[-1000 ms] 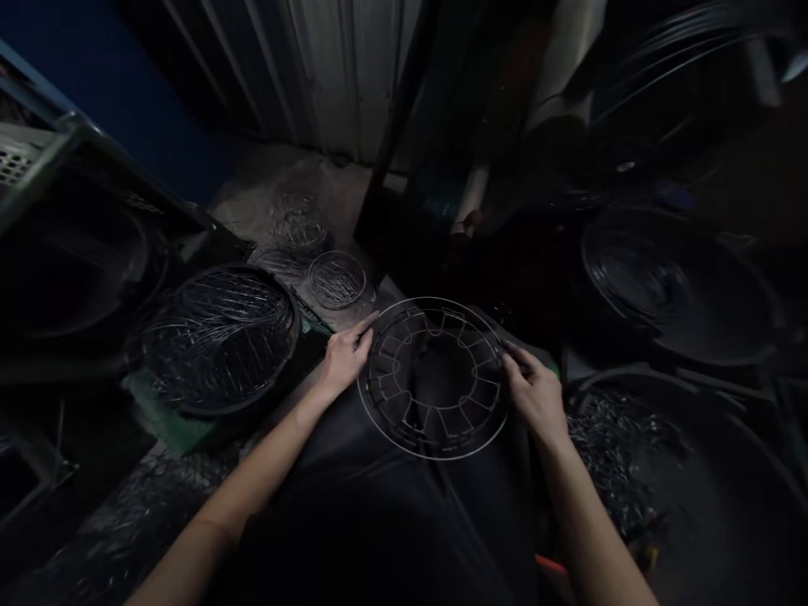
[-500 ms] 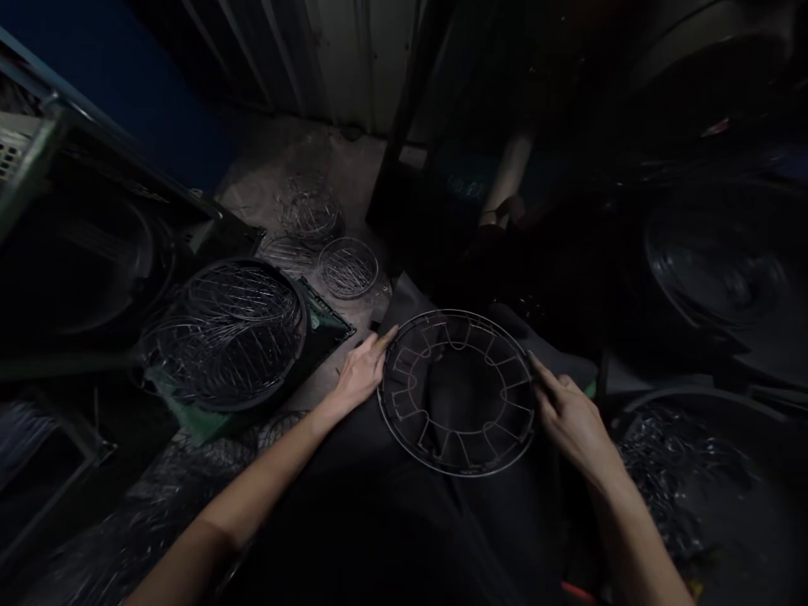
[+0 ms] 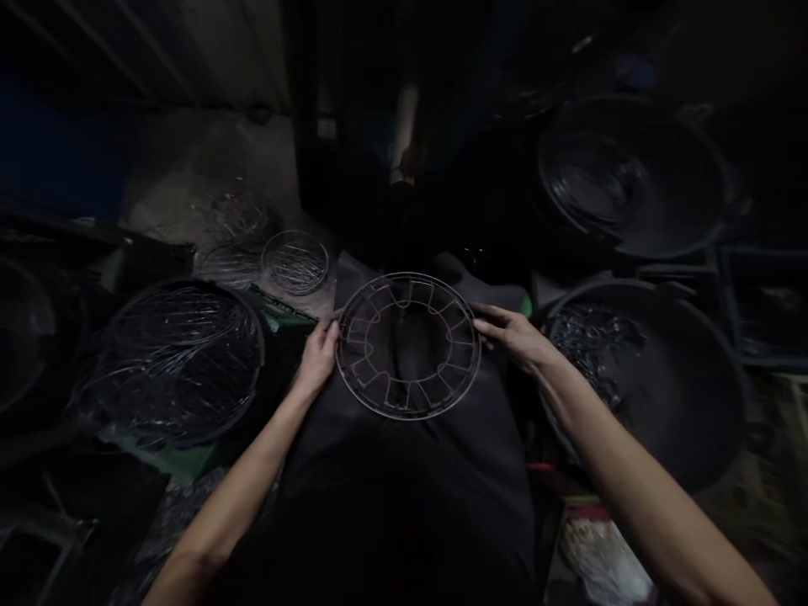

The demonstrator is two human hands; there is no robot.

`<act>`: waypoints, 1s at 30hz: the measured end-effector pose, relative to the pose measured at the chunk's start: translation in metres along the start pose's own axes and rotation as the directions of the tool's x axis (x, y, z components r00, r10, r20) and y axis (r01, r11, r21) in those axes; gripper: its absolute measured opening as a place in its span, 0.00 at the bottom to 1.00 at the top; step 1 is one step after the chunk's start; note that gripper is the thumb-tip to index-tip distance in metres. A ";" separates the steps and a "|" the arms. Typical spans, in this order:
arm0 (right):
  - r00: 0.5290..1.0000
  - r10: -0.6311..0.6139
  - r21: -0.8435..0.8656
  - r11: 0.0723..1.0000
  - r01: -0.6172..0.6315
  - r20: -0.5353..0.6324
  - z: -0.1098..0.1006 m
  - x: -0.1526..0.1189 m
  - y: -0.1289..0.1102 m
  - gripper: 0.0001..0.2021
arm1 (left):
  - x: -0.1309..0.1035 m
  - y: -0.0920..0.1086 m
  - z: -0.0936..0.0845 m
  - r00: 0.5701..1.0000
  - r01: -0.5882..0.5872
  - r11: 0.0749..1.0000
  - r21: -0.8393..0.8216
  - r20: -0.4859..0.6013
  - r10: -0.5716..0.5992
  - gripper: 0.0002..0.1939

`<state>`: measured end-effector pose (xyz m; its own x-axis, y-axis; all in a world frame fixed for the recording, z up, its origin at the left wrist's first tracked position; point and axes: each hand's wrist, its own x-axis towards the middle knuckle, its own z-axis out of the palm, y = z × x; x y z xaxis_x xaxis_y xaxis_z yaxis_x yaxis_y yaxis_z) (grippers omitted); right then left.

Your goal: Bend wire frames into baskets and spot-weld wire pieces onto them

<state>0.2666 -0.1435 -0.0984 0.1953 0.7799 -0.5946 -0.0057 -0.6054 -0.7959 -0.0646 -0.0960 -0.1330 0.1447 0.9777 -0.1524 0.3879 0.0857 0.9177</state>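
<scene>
A round wire frame (image 3: pixel 409 415), with an outer double ring and an inner ring of wire loops joined by short spokes, is held in front of me above my dark-clothed lap (image 3: pixel 417 488). My left hand (image 3: pixel 317 360) grips its left rim between thumb and fingers. On the opposite side my right hand (image 3: pixel 516 335) pinches the right rim, thumb below the outstretched fingers. Dark cloth shows through the middle of the frame.
A round tub (image 3: pixel 260 337) full of thin wire pieces stands at left on a green crate (image 3: pixel 183 461). Beyond it a wire ring (image 3: pixel 295 292) lies on the floor. At right are a dark tub (image 3: pixel 688 379) with small metal pieces and another round tub (image 3: pixel 688 181) behind. A plastic bag (image 3: pixel 609 564) sits low right.
My view has turned to the right, so the surroundings have shifted left. Both hands still hold the wire frame; the left index finger, earlier stretched along the rim, is now bent closer to it.
</scene>
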 end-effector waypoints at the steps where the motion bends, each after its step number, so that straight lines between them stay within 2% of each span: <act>1: 1.000 -0.015 0.079 0.997 0.015 -0.005 0.000 -0.007 -0.001 0.26 | -0.001 0.007 -0.004 1.000 0.025 0.997 -0.073 0.014 -0.024 0.20; 4: 0.996 -0.075 0.209 0.974 0.086 -0.056 -0.001 -0.033 0.001 0.22 | -0.007 0.026 -0.005 0.998 0.056 0.962 -0.267 -0.006 -0.060 0.19; 7: 0.988 -0.093 0.222 0.968 0.119 -0.121 -0.005 -0.052 0.010 0.21 | -0.012 0.037 0.009 0.994 0.098 0.888 -0.450 0.011 -0.104 0.18; 9: 0.983 -0.096 0.210 0.969 0.129 -0.159 -0.008 -0.056 0.016 0.22 | -0.012 0.036 0.021 0.993 0.114 0.866 -0.487 0.019 -0.121 0.19; 12: 0.963 -0.151 0.063 0.984 0.169 -0.223 -0.008 -0.055 0.019 0.24 | -0.005 0.028 0.027 0.998 0.041 0.964 -0.261 -0.028 -0.050 0.20; 15: 0.907 -0.321 -0.192 0.942 0.276 -0.274 -0.004 -0.054 0.021 0.20 | 0.008 0.026 0.014 0.999 -0.021 0.999 -0.024 0.032 0.022 0.20; 18: 0.850 -0.454 -0.321 0.874 0.366 -0.266 0.001 -0.052 0.027 0.18 | 0.030 0.038 0.000 0.990 -0.062 0.998 0.027 0.132 0.058 0.20; 20: 0.842 -0.479 -0.348 0.855 0.384 -0.249 0.003 -0.049 0.032 0.18 | 0.052 0.052 -0.001 0.977 -0.057 0.997 -0.052 0.201 0.066 0.20; 22: 0.838 -0.493 -0.378 0.841 0.388 -0.236 0.005 -0.045 0.035 0.19 | 0.075 0.066 0.007 0.932 0.062 0.978 -0.199 0.362 0.014 0.22; 24: 0.823 -0.518 -0.423 0.816 0.394 -0.234 0.007 -0.044 0.035 0.19 | 0.095 0.075 0.020 0.817 0.298 0.916 -0.267 0.568 -0.101 0.24; 26: 0.791 -0.558 -0.486 0.779 0.396 -0.251 0.010 -0.046 0.033 0.18 | 0.107 0.079 0.030 0.711 0.479 0.835 -0.270 0.678 -0.189 0.23; 28: 0.740 -0.614 -0.558 0.729 0.397 -0.276 0.014 -0.049 0.031 0.17 | 0.113 0.080 0.034 0.662 0.554 0.787 -0.271 0.716 -0.220 0.21; 30: 0.688 -0.664 -0.620 0.680 0.392 -0.293 0.018 -0.052 0.029 0.17 | 0.115 0.079 0.033 0.646 0.562 0.781 -0.270 0.733 -0.211 0.20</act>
<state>0.2388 -0.1988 -0.0926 0.4256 0.8919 0.1528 0.6804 -0.2041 -0.7038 0.0126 0.0169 -0.0900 0.6792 0.4727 -0.5614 0.1384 0.6687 0.7305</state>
